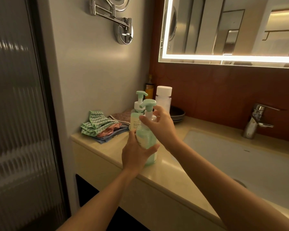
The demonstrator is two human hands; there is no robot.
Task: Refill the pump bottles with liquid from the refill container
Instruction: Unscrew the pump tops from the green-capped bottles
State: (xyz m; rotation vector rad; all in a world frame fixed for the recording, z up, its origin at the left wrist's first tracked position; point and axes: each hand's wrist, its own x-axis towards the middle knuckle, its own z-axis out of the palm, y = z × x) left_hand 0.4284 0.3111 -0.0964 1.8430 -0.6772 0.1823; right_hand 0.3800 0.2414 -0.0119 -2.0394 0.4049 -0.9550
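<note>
**Centre of frame.** The near pump bottle has a translucent mint-green body, a white collar and a green pump head. It stands upright on the tabletop, close to the front edge. Your left hand wraps the body with the thumb across the front, evidently to brace it against turning. Your right hand pinches the white collar below the pump head with its fingertips, a grip suited to unscrewing. Whether the collar is loose cannot be told. The body looks green for most of its height, but the liquid level is unclear. Just behind, to the upper left, a second pump bottle stands with its pump on. Behind to the right, the white-capped refill container stands closed and within reach. Folded cloths lie further left, and the sink is at right.
</note>
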